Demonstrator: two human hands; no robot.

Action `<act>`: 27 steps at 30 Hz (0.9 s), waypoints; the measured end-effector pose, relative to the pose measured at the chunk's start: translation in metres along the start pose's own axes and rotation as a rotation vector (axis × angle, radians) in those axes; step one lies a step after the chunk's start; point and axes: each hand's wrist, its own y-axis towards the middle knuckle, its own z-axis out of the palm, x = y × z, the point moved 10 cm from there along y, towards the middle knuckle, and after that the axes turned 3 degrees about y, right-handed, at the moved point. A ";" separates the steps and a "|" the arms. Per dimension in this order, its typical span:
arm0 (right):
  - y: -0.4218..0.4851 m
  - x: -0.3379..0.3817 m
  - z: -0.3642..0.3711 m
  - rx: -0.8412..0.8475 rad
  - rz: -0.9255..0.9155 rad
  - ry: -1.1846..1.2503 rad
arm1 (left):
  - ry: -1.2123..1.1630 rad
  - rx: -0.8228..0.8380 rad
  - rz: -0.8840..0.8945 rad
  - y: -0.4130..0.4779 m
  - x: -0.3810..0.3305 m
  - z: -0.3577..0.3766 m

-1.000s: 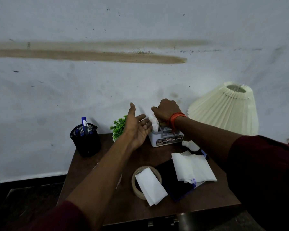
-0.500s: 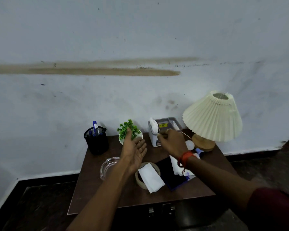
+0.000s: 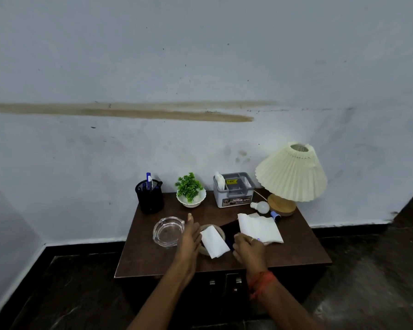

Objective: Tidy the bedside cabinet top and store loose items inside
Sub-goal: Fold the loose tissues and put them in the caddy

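Cabinet top (image 3: 296,254), dark brown wood, lies under both hands with loose items spread over it. The left hand (image 3: 190,236) stands on its edge above the wood. Its fingers are straight and close together, its thumb is up, and it holds nothing.

Just right of those fingers a folded white tissue (image 3: 212,242) lies across a beige tape roll (image 3: 212,226). Whether the fingers touch the tissue cannot be told. Just left of them sits a clear glass ashtray (image 3: 168,231).

The right hand (image 3: 249,250), with an orange thread band (image 3: 260,282) at the wrist, is knuckles-up with fingers bent. The tips point down at the near edge of a dark flat item (image 3: 230,231), which lies between the tape roll and a white paper sheet (image 3: 259,228). Whether these fingers pinch something or only rest there cannot be told. The sheet lies just beyond and right of them, overlapping the dark item.

Well beyond the left fingers, by the wall, stand a black mesh pen holder (image 3: 150,197) with a blue pen (image 3: 149,181) and a green plant (image 3: 188,188) in a white bowl (image 3: 191,202).

Well beyond the right fingers stands a grey organiser box (image 3: 234,192). To its right a white bulb (image 3: 261,206) lies near the wooden base of a lamp (image 3: 291,173) with a cream pleated shade. A small blue object (image 3: 275,215) lies just beside that base.

Below the wrists the cabinet's two doors are closed, their metal handles (image 3: 212,282) side by side.
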 end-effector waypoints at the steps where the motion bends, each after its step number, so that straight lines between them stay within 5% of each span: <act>1: -0.007 -0.007 0.000 -0.007 0.036 0.069 | 0.061 0.005 0.038 -0.003 -0.002 0.002; 17: -0.021 -0.054 0.035 0.119 0.251 0.532 | 0.967 0.216 0.362 -0.020 0.027 0.037; 27: -0.012 -0.045 0.031 0.122 0.205 0.515 | 0.917 0.261 0.378 -0.026 0.028 0.044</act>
